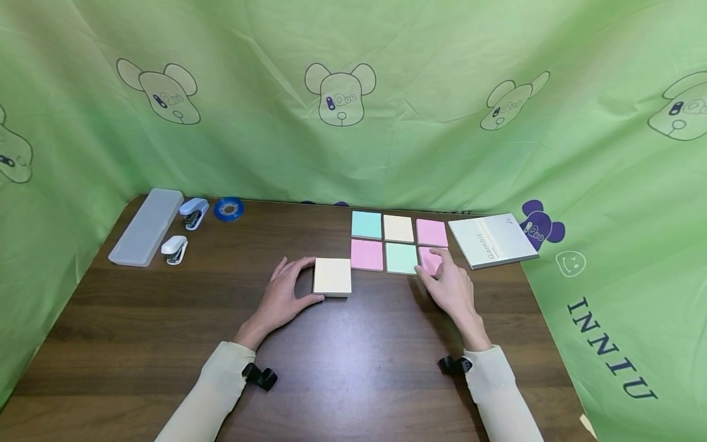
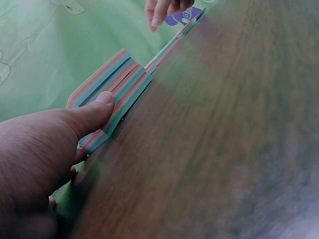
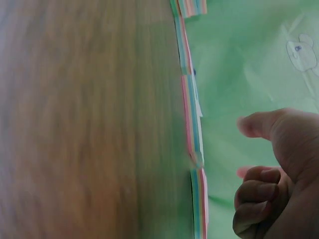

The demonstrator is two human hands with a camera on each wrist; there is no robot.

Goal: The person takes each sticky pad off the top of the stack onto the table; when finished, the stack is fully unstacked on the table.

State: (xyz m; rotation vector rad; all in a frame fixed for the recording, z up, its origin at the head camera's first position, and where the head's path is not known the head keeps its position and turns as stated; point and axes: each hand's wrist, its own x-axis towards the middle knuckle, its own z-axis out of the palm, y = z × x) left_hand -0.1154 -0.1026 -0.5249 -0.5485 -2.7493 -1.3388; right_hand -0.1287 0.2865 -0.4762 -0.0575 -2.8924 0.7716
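While the left hand (image 1: 284, 299) grips the yellow sticky-note pad (image 1: 332, 276) by its left edge, thumb at the near corner and fingers curled round the far one, the pad lies flat on the dark wooden table (image 1: 342, 356), just left of a grid of other pads. The left wrist view shows the thumb (image 2: 94, 112) pressed against the pad's striped side. The right hand (image 1: 450, 287) rests with loosely spread fingers on the near pink pad (image 1: 429, 258), the rightmost of the front row; it holds nothing, fingertips merely lying on the pad's top.

That front row runs pink pad (image 1: 367, 254), green pad (image 1: 401, 258), then the pink one under the hand. Behind it stand a teal pad (image 1: 367, 224), a cream pad (image 1: 398, 228) and another pink pad (image 1: 431, 232), all close together. A grey notebook (image 1: 491, 240) lies just right of the grid. At the far left corner sit a clear pencil case (image 1: 146, 226), two small staplers (image 1: 194, 212) (image 1: 175, 249) and a blue tape roll (image 1: 229, 209). Green cloth with bear prints (image 1: 340, 92) surrounds the table.
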